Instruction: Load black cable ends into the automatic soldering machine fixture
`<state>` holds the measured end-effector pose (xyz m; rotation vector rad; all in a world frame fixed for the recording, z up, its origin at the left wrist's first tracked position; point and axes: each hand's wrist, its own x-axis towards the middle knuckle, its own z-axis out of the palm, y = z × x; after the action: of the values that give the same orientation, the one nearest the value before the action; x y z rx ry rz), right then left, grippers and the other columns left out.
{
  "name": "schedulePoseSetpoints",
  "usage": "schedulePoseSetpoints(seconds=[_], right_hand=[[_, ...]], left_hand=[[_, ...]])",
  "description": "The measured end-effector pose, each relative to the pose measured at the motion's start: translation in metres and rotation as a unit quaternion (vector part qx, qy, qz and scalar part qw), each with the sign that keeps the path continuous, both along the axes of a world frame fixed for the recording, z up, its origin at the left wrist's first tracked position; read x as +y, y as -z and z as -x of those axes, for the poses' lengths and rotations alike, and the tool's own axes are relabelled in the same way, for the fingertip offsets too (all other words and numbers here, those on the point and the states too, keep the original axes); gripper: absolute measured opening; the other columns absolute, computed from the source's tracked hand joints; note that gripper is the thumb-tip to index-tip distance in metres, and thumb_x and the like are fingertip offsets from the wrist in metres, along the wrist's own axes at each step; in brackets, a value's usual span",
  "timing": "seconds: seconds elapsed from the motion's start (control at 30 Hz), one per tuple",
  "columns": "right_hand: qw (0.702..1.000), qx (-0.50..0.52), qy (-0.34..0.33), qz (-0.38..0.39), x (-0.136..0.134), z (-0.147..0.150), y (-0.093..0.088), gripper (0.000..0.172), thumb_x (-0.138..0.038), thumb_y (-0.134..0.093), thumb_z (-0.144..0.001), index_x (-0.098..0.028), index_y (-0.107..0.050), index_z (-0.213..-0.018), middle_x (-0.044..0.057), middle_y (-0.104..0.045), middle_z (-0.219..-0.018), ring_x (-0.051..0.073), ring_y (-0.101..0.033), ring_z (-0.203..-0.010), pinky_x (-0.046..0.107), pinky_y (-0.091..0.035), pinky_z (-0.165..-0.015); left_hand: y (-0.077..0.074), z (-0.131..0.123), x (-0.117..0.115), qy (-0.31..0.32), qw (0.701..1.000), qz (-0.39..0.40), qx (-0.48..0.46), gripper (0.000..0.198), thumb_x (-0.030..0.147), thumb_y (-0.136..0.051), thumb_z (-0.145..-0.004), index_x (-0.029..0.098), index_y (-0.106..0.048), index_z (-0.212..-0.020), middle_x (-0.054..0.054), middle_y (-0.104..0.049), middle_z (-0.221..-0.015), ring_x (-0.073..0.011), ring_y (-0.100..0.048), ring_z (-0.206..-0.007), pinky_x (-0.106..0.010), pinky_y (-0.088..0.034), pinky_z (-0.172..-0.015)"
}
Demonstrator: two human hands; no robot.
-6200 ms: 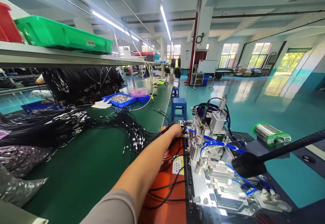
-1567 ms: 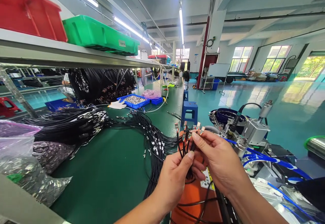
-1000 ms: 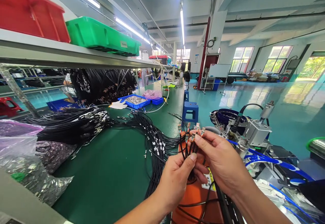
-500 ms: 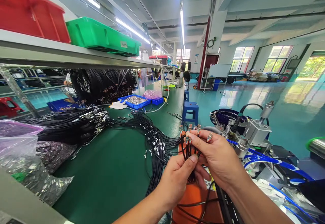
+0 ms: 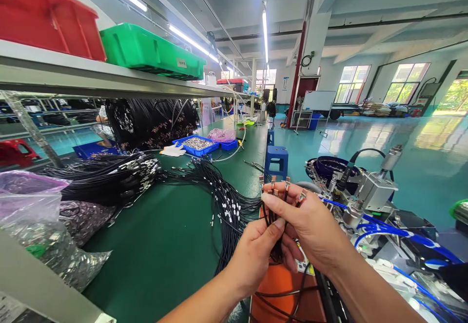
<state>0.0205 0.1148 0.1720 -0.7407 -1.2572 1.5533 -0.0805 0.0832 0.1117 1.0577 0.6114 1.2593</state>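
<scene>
Several black cables (image 5: 268,214) with small coppery metal terminals at their tips stand up in a bunch between my two hands. My left hand (image 5: 254,247) is closed round the bunch from below, thumb pressed across the cables. Just above it, my right hand (image 5: 305,215) pinches the cables near their ends, its thumb over the terminals and its fingers behind. Part of the bunch is hidden by my fingers. Under the hands lies an orange surface (image 5: 270,293) with black cable lengths across it. To the left, a long bundle of black cables with white tags (image 5: 230,211) runs over the green table (image 5: 153,254).
More black cables (image 5: 109,176) are heaped at left beside clear bags of metal parts (image 5: 62,240). A blue tray (image 5: 197,151) and a white glove (image 5: 173,151) lie farther back. A shelf with red and green bins (image 5: 153,52) overhangs the table. Machinery (image 5: 373,191) stands at right.
My right thumb has shifted left and down across the terminals, covering some that showed before. Both hands still grip the bunch. The view has swung slightly left.
</scene>
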Motion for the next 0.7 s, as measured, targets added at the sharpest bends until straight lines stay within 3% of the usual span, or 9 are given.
schedulePoseSetpoints(seconds=[0.23,0.5,0.57,0.63,0.7], right_hand=[[0.996,-0.069,0.047,-0.036,0.003,0.004,-0.002,0.031,-0.044,-0.081,-0.069,-0.016,-0.070,-0.076,0.000,-0.063,-0.066,0.011,-0.055,-0.052,0.023,-0.042,-0.043],[0.994,-0.079,0.054,-0.048,0.010,0.006,0.004,0.031,-0.044,-0.079,-0.072,-0.015,-0.069,-0.075,0.000,-0.062,-0.066,0.012,-0.056,-0.058,0.024,-0.044,-0.053],[0.993,-0.077,0.061,-0.058,0.009,0.003,0.001,0.031,-0.045,-0.078,-0.073,-0.016,-0.071,-0.081,0.001,-0.065,-0.070,0.014,-0.060,-0.064,0.026,-0.049,-0.062],[0.990,-0.080,0.090,-0.069,0.001,-0.009,0.002,0.037,-0.045,-0.077,-0.075,-0.018,-0.071,-0.100,0.005,-0.071,-0.090,0.019,-0.066,-0.081,0.031,-0.053,-0.075],[0.978,-0.115,0.146,-0.098,-0.018,-0.030,0.013,0.049,-0.043,-0.075,-0.078,-0.024,-0.065,-0.122,0.008,-0.069,-0.114,0.024,-0.067,-0.100,0.036,-0.054,-0.085]], left_hand=[[0.000,0.001,-0.001,0.028,1.000,-0.004,0.011,0.043,0.046,-0.052,-0.093,0.007,-0.064,-0.079,-0.009,-0.065,-0.057,-0.0115,-0.059,-0.045,-0.018,-0.042,-0.047],[0.004,0.001,0.001,0.029,0.999,-0.009,0.025,0.043,0.048,-0.052,-0.092,0.009,-0.061,-0.077,-0.006,-0.062,-0.058,-0.0111,-0.057,-0.047,-0.020,-0.044,-0.052],[0.003,0.005,0.000,0.044,0.997,-0.035,0.050,0.039,0.048,-0.058,-0.090,0.010,-0.060,-0.080,-0.005,-0.062,-0.063,-0.0111,-0.058,-0.053,-0.021,-0.045,-0.056],[-0.001,0.013,-0.002,0.051,0.992,-0.059,0.104,0.035,0.046,-0.061,-0.089,0.011,-0.059,-0.083,-0.005,-0.063,-0.069,-0.0114,-0.057,-0.060,-0.021,-0.044,-0.059],[-0.009,0.021,-0.002,0.011,0.981,-0.080,0.174,0.032,0.044,-0.056,-0.092,0.012,-0.058,-0.087,-0.005,-0.064,-0.075,-0.0129,-0.058,-0.067,-0.023,-0.045,-0.064]])
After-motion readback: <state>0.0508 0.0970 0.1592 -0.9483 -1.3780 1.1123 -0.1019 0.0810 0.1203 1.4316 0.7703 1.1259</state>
